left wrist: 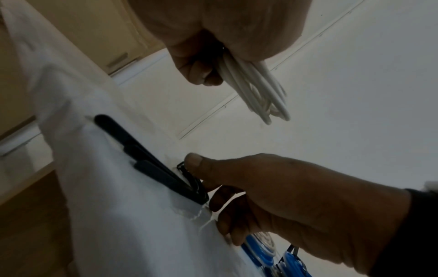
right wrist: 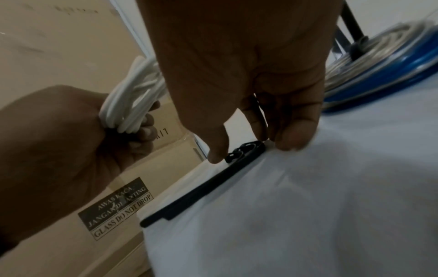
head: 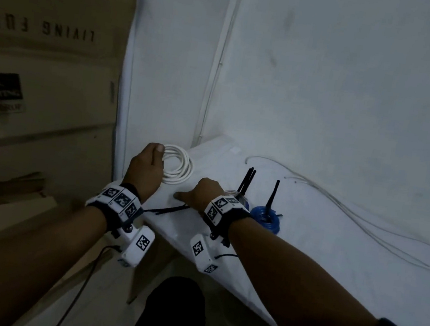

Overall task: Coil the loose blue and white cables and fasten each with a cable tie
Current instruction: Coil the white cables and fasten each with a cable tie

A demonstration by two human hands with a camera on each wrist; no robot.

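Nearest you, a few black cable ties lie flat at the front edge of the white-covered table, their tails reaching over the edge. Your right hand comes down on their head ends, thumb and fingertips closing around the heads, though whether a tie is actually pinched you cannot tell. Just left of it, your left hand is clenched around the coiled white cable, holding the loops bunched above the table's left corner. To the right sit two blue cable coils, black tie tails standing up from them. Beyond, thin loose white wires trail across the cloth toward the wall.
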